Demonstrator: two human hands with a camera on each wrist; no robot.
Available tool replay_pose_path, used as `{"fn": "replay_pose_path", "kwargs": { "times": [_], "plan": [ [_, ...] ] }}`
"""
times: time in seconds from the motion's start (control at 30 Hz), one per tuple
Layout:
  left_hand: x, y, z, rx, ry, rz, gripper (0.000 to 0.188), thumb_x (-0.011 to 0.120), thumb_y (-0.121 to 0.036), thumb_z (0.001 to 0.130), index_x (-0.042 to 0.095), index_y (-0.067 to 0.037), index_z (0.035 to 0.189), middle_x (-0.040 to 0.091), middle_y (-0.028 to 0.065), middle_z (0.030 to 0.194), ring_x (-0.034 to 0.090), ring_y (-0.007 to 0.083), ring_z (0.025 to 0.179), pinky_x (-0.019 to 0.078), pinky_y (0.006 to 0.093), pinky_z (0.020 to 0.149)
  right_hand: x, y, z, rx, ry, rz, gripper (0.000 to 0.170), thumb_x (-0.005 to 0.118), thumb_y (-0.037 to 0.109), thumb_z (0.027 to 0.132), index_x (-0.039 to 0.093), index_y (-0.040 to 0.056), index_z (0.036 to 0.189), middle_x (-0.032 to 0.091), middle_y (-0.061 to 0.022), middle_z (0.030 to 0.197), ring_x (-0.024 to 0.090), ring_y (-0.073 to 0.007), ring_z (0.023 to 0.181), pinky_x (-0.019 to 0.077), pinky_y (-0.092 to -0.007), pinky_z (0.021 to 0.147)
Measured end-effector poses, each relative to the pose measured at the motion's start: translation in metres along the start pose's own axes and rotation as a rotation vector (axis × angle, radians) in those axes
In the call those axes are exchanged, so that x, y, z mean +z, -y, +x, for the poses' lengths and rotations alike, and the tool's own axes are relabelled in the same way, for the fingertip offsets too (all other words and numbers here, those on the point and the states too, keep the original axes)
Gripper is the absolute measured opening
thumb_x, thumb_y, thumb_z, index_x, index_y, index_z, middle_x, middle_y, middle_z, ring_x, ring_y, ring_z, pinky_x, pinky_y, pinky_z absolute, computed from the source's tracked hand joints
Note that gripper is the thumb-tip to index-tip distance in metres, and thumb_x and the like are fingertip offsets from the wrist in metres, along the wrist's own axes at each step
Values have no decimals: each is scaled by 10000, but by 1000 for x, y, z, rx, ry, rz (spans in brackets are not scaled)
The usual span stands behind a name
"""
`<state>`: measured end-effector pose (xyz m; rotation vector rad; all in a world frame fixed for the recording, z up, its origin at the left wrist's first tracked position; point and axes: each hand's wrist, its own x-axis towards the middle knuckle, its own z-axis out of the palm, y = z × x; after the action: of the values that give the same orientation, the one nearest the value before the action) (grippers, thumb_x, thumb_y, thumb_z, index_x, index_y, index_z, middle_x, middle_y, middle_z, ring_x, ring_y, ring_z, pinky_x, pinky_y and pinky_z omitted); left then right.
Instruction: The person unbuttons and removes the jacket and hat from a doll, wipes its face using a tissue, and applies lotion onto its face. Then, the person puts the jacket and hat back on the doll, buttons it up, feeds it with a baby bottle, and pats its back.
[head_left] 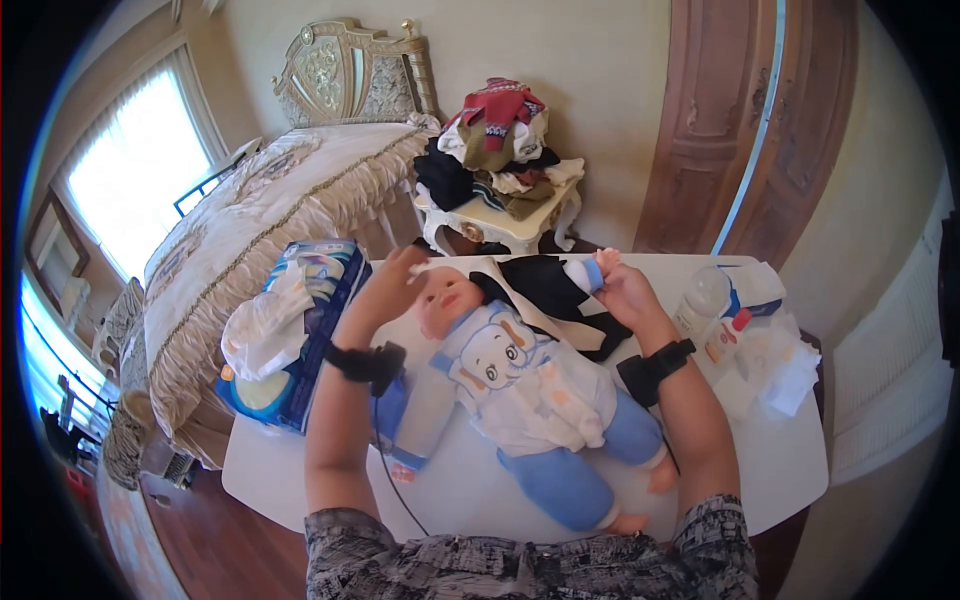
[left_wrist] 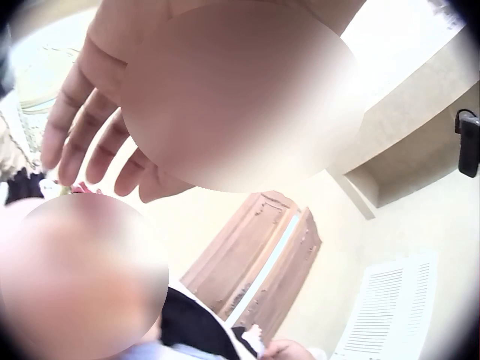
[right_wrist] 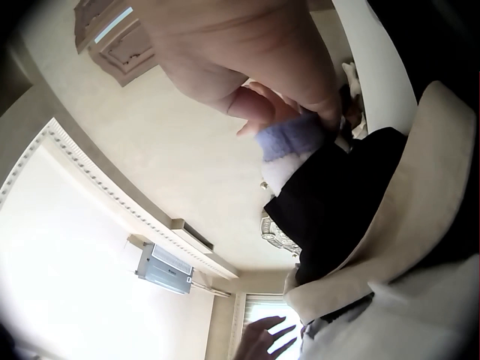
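A baby doll (head_left: 500,365) in a white top with an animal face and blue trousers lies on its back on the white table (head_left: 440,510). My left hand (head_left: 392,285) hovers beside the doll's head (head_left: 440,300), its fingers (left_wrist: 101,150) extended and holding nothing. With my right hand (head_left: 630,297) I pinch the doll's raised hand at its blue cuff (right_wrist: 289,139), between thumb and fingers. A black garment with a cream edge (head_left: 540,285) lies behind the doll's shoulder, and the raised arm comes out past its black cloth (right_wrist: 330,202).
On the left stands a blue diaper pack (head_left: 345,275) with white cloth on it. A clear bottle (head_left: 705,295), a red-capped bottle (head_left: 730,330) and crumpled white tissues (head_left: 780,365) sit at the right. Beyond are a bed (head_left: 270,220) and a small table piled with clothes (head_left: 500,130).
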<state>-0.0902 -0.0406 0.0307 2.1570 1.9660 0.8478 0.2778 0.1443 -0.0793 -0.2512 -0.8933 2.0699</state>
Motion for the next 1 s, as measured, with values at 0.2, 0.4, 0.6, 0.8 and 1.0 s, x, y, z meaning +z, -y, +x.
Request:
{"fn": "replay_pose_path", "kwargs": {
  "times": [0.2,0.4,0.6,0.8,1.0],
  "plan": [
    [4,54,-49,-557,618,-357,376,502,-328,974,557,-11,1168,633,136,1023,641,219,962,531,362,826,45,-2,-8,53,-161,-184,159,575,191,941,582,80,1055,622,-41,1031,598,-170,993,472,-343,905],
    [31,41,-63,-291,829,-600,662,494,-523,960,465,16,1343,598,133,1211,572,215,1118,439,337,984,18,-17,20,235,-24,-95,300,519,148,948,575,106,1240,648,-49,1083,622,-198,986,491,-343,910],
    [57,18,-63,-52,812,-652,747,680,-437,878,419,64,1366,560,140,1294,509,195,1186,358,312,1050,49,-28,40,61,403,-1355,348,592,242,928,589,28,1203,665,-52,1013,624,-168,874,506,-292,839],
    [45,-2,-63,-95,747,-552,741,725,-374,834,419,44,1364,552,141,1290,505,210,1186,359,318,1056,57,-52,53,458,60,-289,345,555,291,968,603,18,1174,647,-88,1140,635,-132,972,528,-285,853],
    [67,10,-73,-95,562,-920,809,767,-284,797,347,24,1416,482,134,1366,432,215,1276,325,344,1085,65,-52,52,485,68,-299,356,556,297,967,596,19,1187,643,-88,1151,632,-137,984,522,-289,864]
  ]
}}
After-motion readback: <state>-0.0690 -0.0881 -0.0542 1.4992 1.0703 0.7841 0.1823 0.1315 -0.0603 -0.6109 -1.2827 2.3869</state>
